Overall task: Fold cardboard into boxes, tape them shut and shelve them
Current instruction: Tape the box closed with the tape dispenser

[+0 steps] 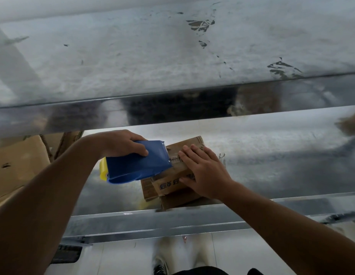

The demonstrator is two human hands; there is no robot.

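Observation:
A small brown cardboard box [189, 143] with blue print on its near side sits on the lower metal shelf [272, 155], near its front edge. My left hand [123, 143] grips a blue tape dispenser [137, 161] with a yellow roll at its rear; the toothed front edge of the dispenser rests on the box top. My right hand [204, 169] lies flat on the box top with straight fingers, right beside the dispenser's blade. More flat cardboard [180, 199] lies under the box.
An upper metal shelf [172, 56] spans the top of the view, its front lip [152, 110] just above my hands. Larger brown cartons [17, 165] stand at the left. A blurred brown shape [349, 124] is at the right edge. White floor [133, 255] shows below.

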